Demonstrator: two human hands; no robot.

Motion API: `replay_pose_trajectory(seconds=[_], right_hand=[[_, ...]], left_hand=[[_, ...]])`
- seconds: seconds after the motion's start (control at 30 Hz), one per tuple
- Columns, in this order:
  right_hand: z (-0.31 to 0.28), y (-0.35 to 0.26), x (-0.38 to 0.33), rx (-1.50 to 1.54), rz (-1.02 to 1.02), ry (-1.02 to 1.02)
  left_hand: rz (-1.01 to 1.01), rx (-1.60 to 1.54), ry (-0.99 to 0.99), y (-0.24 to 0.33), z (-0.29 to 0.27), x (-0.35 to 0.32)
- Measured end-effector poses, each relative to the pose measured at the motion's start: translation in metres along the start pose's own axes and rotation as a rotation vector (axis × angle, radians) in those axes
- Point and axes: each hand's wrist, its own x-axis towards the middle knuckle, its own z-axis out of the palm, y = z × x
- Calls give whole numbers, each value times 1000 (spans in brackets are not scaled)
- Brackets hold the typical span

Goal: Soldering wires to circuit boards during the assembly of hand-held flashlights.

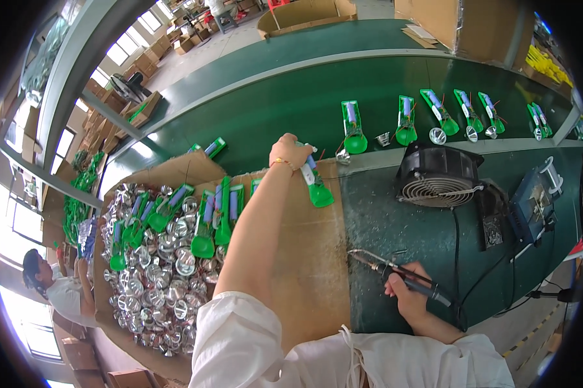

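My left hand (290,152) reaches to the far side of the work surface, its fingers closed at the upper end of a green plastic housing (320,194) with a blue cell in it. The hand itself hides part of that grip. My right hand (409,290) is wrapped round a soldering iron (426,289) with a dark handle. Its thin metal tip points left, over the border between the brown board (311,258) and the dark green tabletop. A small silver reflector cup (342,156) lies just beyond the housing.
A cardboard box (136,178) at left holds many reflector cups and several green housings. More housings (354,129) stand in a row along the green conveyor belt (278,97). A black fan (439,178), a blue-grey soldering station (531,200) and cables occupy the right. Another person (65,291) works far left.
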Motion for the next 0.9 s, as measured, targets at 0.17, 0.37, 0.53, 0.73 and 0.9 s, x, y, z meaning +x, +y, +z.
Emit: replay_pose_trajectory(seconds=[0.17, 0.37, 0.53, 0.73, 0.9], right_hand=[[-10, -7, 2, 53, 134, 71], [-14, -13, 3, 59, 163, 41], [-15, -9, 10, 31, 148, 138], [-13, -12, 6, 14, 121, 114], [-17, -8, 8, 31, 125, 130]], left_hand=[[155, -462, -62, 23, -42, -44], [317, -549, -581, -18, -25, -140], [115, -634, -434, -35, -27, -150], [196, -508, -215, -39, -31, -173], [426, -326, -11, 14, -50, -95]])
